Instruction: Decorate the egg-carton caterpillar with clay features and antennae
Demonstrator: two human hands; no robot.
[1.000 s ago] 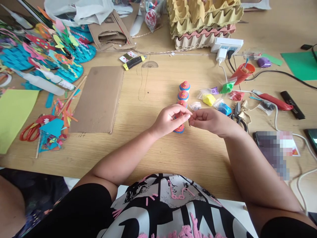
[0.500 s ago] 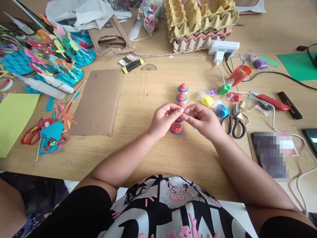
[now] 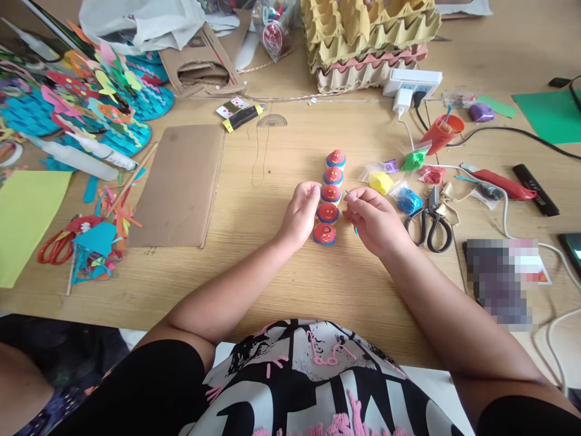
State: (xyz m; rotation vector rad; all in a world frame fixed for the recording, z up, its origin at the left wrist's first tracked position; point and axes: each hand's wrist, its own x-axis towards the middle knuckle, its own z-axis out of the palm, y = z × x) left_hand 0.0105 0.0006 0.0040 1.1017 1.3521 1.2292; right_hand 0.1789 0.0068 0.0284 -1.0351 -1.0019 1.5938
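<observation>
Several small clay heads (image 3: pixel 333 177), red on top with blue rims and yellow smiling faces, stand in a column on the table. The nearest clay head (image 3: pixel 325 234) carries a dark ring on its top. My left hand (image 3: pixel 299 212) is beside the left of the column, thumb and fingers pressed together; whatever it may hold is hidden. On the column's right side, my right hand (image 3: pixel 372 218) pinches a thin stick-like tool (image 3: pixel 356 230), whose blue end shows below the fingers and a thin tip above them.
Bagged clay, including a yellow lump (image 3: pixel 380 183) and a blue lump (image 3: pixel 409 201), lies right of my hands near black-handled scissors (image 3: pixel 438 233). A red cup (image 3: pixel 445 134) leans by a power strip (image 3: pixel 413 82). Left are a cardboard sheet (image 3: pixel 175 188) and paper scraps (image 3: pixel 97 242). Egg trays (image 3: pixel 370 45) stack behind.
My hands were together over the middle of the column; they have moved apart, left hand leftward, right hand slightly rightward, uncovering the middle clay heads. The stick-like tool shows more clearly.
</observation>
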